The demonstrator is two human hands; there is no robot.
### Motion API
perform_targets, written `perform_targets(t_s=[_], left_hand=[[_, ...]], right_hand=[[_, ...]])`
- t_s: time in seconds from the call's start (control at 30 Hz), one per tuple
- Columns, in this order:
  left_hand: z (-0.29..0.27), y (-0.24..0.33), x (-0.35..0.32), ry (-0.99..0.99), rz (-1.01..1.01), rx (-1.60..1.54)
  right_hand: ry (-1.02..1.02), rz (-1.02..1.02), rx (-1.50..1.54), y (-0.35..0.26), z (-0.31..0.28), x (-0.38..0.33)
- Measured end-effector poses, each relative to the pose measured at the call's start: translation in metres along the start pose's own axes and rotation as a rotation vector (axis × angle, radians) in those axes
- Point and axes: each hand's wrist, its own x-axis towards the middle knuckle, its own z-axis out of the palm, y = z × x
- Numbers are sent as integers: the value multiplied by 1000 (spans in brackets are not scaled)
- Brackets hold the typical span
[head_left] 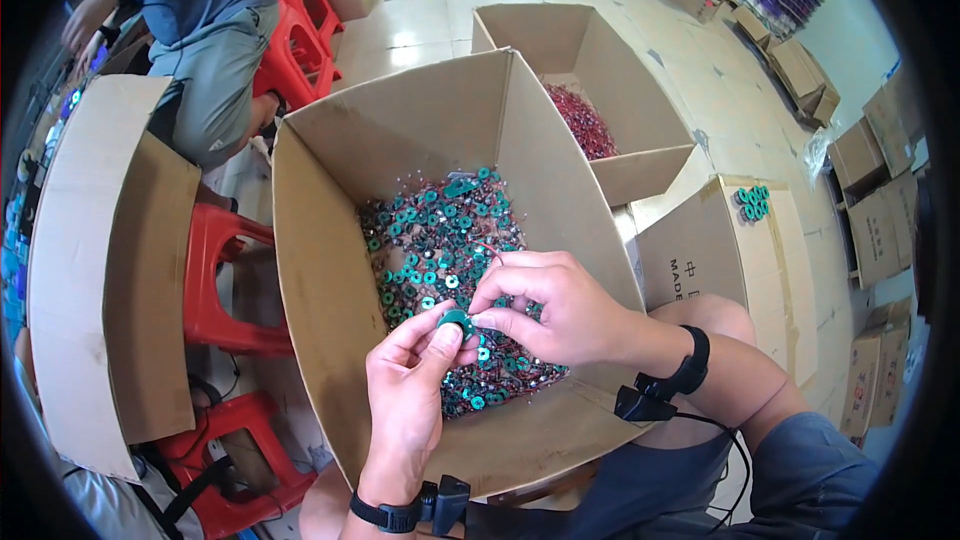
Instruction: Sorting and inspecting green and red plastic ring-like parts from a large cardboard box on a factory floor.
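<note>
My left hand (408, 390) and my right hand (545, 305) meet over a big open cardboard box (330, 270). Together they pinch one small green ring-shaped coil (458, 321) with thin wires; my right fingers also pull a reddish wire (488, 249) from it. Under the hands the box holds a heap of several similar green coils (435, 240) with copper-red wires. Both wrists wear black bands with small devices.
A second open box (560, 40) behind holds red wire parts (585, 125). A shut carton (720, 250) at right carries a few green coils (752, 202). Red plastic stools (215, 280) stand at left. Another person (195, 30) sits at the upper left. More cartons (880, 200) line the right.
</note>
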Motion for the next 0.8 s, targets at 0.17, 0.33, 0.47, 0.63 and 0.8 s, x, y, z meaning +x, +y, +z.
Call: perform_targets(t_s=[0.17,0.33,0.47,0.63,0.8], left_hand=[[-2,1,-1,19,-8,25],[0,2,-1,-16,34,97],[-1,1,-1,2,36,105],[0,-2,-2,28,47,143],[3,-9,-1,80,120,127]], right_hand=[[-55,-4,-17,-1,1,1],[-115,422,629,11,7,-2],[-158,346,253,3,0,1],[-56,8,-131,1,0,0],[162,-244,-478,1,17,-4]])
